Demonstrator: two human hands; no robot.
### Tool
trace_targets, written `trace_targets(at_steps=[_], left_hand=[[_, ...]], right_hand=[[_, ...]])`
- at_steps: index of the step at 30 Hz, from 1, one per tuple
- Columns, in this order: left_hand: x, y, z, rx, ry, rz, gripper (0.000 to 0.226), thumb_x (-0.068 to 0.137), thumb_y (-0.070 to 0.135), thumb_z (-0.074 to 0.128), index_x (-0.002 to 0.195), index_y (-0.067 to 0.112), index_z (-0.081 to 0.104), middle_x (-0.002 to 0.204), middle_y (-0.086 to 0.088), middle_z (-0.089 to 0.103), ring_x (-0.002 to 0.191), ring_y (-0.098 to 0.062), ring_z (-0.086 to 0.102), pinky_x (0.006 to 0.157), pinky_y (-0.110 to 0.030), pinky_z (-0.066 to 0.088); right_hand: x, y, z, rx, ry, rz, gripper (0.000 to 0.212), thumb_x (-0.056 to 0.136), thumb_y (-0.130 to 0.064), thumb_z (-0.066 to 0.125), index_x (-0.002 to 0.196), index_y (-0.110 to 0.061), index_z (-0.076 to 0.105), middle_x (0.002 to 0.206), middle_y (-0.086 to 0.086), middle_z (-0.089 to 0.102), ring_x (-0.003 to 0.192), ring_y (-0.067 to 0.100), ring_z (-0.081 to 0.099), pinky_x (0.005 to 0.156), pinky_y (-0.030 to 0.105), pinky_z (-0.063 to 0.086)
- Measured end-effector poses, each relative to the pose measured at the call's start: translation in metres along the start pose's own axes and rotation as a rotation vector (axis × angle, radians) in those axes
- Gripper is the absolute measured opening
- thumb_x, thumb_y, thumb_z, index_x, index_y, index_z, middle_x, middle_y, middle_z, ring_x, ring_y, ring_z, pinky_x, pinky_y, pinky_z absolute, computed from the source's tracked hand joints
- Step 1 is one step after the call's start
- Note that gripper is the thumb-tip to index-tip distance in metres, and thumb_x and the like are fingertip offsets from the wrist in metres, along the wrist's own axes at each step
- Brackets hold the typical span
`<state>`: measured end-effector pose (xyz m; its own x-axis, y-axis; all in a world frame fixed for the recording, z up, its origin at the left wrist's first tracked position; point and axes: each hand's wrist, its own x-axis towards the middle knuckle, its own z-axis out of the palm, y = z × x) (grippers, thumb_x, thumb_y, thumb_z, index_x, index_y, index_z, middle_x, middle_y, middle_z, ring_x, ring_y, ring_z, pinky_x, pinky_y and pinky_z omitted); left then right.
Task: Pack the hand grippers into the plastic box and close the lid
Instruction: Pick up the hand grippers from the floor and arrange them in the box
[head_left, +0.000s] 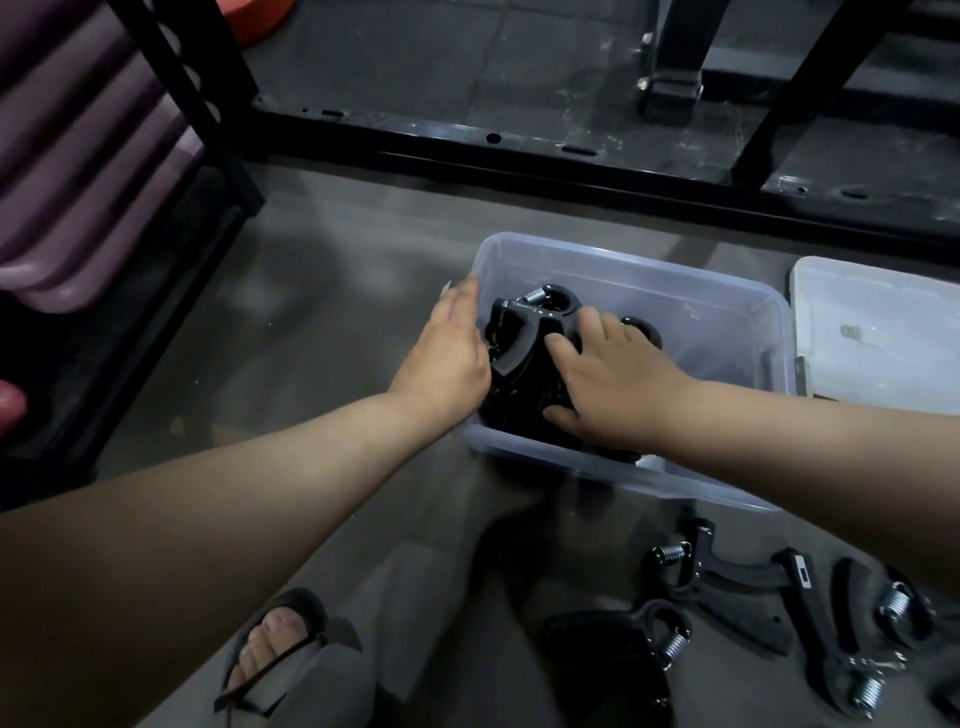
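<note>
At the very bottom a foot (270, 649) in a black sandal (298, 605) stands on the grey floor (332, 338). To the right of it, a few black hand grippers lie loose on the floor, still outside the box: one with its spring on top (727, 577), one more by the right edge (841, 649), and one close to the person's leg (654, 629). A little farther away sits the clear plastic box (675, 275) with no lid on it. Inside it, on the left side, is a pile of black hand grippers (524, 332). The left hand (452, 348) rests at the box's left wall with its fingers straight and close together, touching the side of the pile. The right hand (618, 384) lies flat on top of the pile with its fingers spread out, pressing down on the grippers and not pinching any of them. Just beside the box on the right, the clear lid (878, 332) lies flat on the floor. Behind the box runs the bottom bar of a black metal rack (519, 150). Far to the left, purple rolled mats (78, 182) are stacked on a shelf
</note>
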<state>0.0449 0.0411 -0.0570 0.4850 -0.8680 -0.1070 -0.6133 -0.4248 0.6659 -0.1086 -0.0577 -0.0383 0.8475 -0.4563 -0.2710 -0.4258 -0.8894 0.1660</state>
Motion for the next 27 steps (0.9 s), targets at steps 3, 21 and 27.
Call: trace_targets(at_steps=[3, 21, 27], left_hand=[[-0.001, 0.001, 0.002, 0.039, 0.004, 0.018, 0.059, 0.098, 0.008, 0.034, 0.153, 0.009, 0.012, 0.16, -0.009, 0.013, 0.148, -0.018, 0.007, 0.112, -0.017, 0.006], [-0.003, 0.001, 0.0, 0.048, 0.021, 0.033, 0.058, 0.093, 0.008, 0.037, 0.149, 0.018, 0.026, 0.159, -0.006, 0.018, 0.148, -0.017, 0.009, 0.118, -0.033, 0.019], [-0.005, 0.001, -0.001, 0.293, -0.117, -0.006, 0.04, 0.082, 0.054, 0.055, 0.1, 0.02, 0.068, 0.161, -0.001, -0.007, 0.147, -0.019, 0.011, 0.111, -0.035, 0.032]], right_hand=[[0.0, -0.004, -0.002, 0.042, -0.007, 0.005, 0.103, 0.078, -0.069, 0.055, 0.15, -0.007, 0.015, 0.151, 0.025, 0.013, 0.138, 0.041, 0.021, 0.108, 0.049, 0.027], [0.027, -0.024, 0.013, 0.276, 0.104, -0.095, 0.072, 0.098, -0.038, 0.047, 0.154, -0.003, 0.018, 0.16, 0.024, 0.01, 0.149, 0.037, 0.009, 0.121, 0.05, 0.012], [0.006, 0.001, 0.006, 0.341, 0.115, -0.033, 0.101, 0.074, -0.064, 0.064, 0.15, -0.009, 0.026, 0.152, 0.015, 0.025, 0.141, 0.033, 0.025, 0.117, 0.043, 0.022]])
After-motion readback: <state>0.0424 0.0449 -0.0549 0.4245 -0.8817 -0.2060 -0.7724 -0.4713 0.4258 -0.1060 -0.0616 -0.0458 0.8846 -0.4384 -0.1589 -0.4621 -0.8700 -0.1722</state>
